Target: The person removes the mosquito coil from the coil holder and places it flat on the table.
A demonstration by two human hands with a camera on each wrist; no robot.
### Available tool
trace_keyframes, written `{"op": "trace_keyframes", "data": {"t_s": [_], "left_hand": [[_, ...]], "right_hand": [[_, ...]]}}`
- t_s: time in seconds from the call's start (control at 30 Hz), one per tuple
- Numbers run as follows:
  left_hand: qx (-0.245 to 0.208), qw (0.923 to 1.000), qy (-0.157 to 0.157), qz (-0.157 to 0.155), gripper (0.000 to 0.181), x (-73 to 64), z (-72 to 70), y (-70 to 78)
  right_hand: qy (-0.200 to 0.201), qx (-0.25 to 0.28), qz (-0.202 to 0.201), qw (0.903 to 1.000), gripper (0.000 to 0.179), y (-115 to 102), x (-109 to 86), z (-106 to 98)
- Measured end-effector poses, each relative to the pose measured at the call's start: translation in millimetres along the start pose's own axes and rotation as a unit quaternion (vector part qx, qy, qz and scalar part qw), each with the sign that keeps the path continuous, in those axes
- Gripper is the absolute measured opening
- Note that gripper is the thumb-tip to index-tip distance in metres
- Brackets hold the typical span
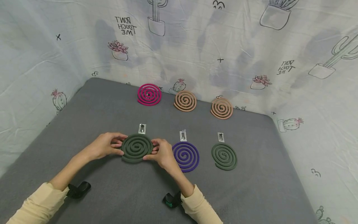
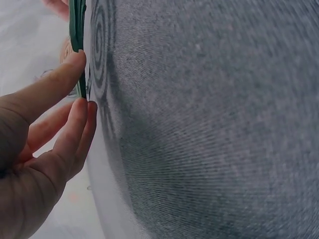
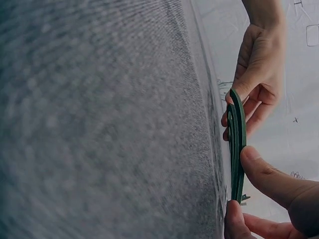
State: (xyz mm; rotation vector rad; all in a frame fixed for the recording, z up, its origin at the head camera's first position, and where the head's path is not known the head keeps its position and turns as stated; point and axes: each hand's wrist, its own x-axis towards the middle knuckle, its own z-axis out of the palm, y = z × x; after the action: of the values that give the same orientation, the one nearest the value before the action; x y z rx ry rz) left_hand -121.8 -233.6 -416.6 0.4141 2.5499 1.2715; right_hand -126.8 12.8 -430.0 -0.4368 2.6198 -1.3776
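Observation:
Both hands hold a dark green mosquito coil (image 1: 137, 148) by its opposite edges, level above the grey table. My left hand (image 1: 107, 145) pinches its left edge between thumb and fingers. At the right edge, my right hand (image 1: 162, 154) grips it the same way. In the left wrist view the coil (image 2: 77, 25) shows edge-on, its spiral shadow lying on the cloth. The right wrist view shows the coil (image 3: 238, 149) slightly bowed between the two hands. Just beyond it lies a small silver metal stand (image 1: 139, 129).
Right of the hands lie a purple coil (image 1: 184, 154) and another green coil (image 1: 224, 156), each with a metal stand (image 1: 181, 136) behind it. Along the back are a pink coil (image 1: 149, 94) and two tan coils (image 1: 185, 100). Patterned cloth (image 1: 195, 46) hangs around the table (image 1: 112, 193).

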Motion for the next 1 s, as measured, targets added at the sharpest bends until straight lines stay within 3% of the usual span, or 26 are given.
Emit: {"op": "trace_keyframes", "data": {"t_s": [0.47, 0.73, 1.0], "left_hand": [[0.028, 0.9990, 0.003, 0.035, 0.061, 2.6, 2.9, -6.1], [0.040, 0.9986, 0.000, 0.034, 0.061, 3.9, 0.3, -6.7], [0.051, 0.9982, -0.002, 0.034, 0.060, 5.6, -1.7, -6.5]], "right_hand": [[-0.021, -0.049, 0.002, 0.9986, 0.063, -1, 0.8, 2], [-0.052, -0.053, 0.023, 0.9969, 0.060, -5, 6.7, -2], [-0.057, -0.072, 0.023, 0.9955, 0.056, -7, 9.3, -5]]}}
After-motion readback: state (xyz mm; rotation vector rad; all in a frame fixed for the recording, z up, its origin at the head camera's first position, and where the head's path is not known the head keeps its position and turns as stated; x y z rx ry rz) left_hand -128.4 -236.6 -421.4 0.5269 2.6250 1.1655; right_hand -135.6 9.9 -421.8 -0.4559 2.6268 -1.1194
